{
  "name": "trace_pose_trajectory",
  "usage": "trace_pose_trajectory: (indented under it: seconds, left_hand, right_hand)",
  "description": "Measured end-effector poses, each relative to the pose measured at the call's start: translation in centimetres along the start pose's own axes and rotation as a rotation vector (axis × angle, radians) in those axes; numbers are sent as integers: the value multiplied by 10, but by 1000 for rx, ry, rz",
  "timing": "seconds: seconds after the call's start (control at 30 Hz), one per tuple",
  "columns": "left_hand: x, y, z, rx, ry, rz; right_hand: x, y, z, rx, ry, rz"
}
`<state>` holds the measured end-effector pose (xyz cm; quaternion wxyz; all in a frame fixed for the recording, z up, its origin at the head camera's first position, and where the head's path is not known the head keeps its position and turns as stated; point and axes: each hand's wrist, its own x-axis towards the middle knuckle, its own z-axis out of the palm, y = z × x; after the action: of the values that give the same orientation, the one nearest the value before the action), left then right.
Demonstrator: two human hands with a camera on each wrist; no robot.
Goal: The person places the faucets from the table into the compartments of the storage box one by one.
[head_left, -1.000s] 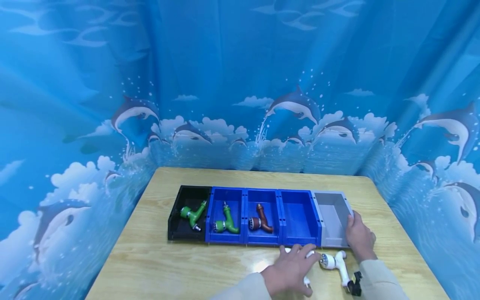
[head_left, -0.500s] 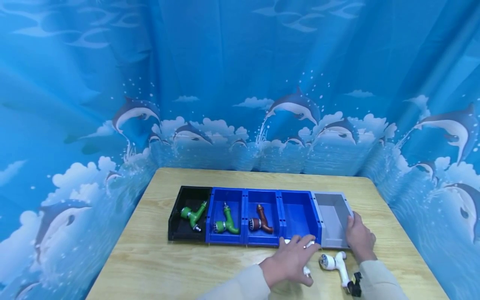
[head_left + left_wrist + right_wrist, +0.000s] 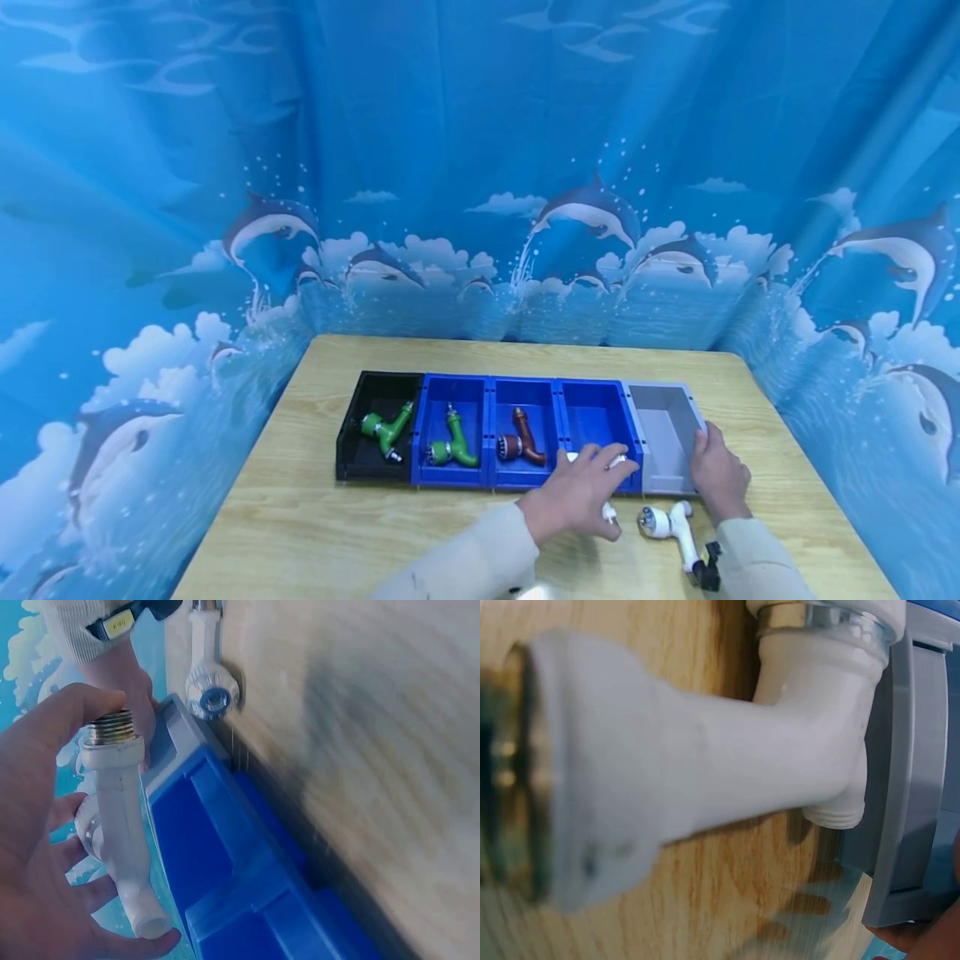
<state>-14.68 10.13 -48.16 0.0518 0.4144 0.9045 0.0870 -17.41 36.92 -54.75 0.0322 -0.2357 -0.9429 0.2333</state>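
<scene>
A white tap (image 3: 124, 817) with a brass threaded end is in my left hand (image 3: 581, 496). In the left wrist view the thumb lies at the thread and a curled finger at the spout end. This hand is over the front edge of the fourth bin (image 3: 592, 408), a blue one with a bare floor. My right hand (image 3: 722, 477) grips the right wall of the grey bin (image 3: 667, 417) at the row's end, thumb over its rim. Another white tap (image 3: 682, 537) lies on the table in front of the grey bin, and looms large in the right wrist view.
Green taps lie in the black bin (image 3: 347, 446) and in the adjoining blue bin (image 3: 435, 400). A brown tap (image 3: 522, 437) lies in the middle blue bin. The bins join in one row on the wooden table (image 3: 315, 533). A dolphin-print curtain (image 3: 480, 167) surrounds the table.
My left hand has moved forward with the white tap, from the table in front of the bins to over the fourth bin's front edge. The right hand stays on the grey bin.
</scene>
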Motion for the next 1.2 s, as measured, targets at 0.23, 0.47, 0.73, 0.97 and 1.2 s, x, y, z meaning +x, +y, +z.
trace_pose_trajectory:
  seconds: [0.23,0.47,0.73,0.97,1.2]
  left_hand:
    - [9,-16,-7,27,-12,18]
    - [17,-27,-11,12,-28,39]
    - [26,-38,-11,15,-51,65]
    - [37,-44,-9,-13,-37,49]
    - [43,-46,-7,-5,-18,55]
  right_hand:
    - [0,0,2,1,8,4]
    - [1,1,1,0,16,0]
    - [1,1,1,0,7,-9]
    - [3,3,1,-5,6,-7]
    - [3,3,3,-8,12,-3]
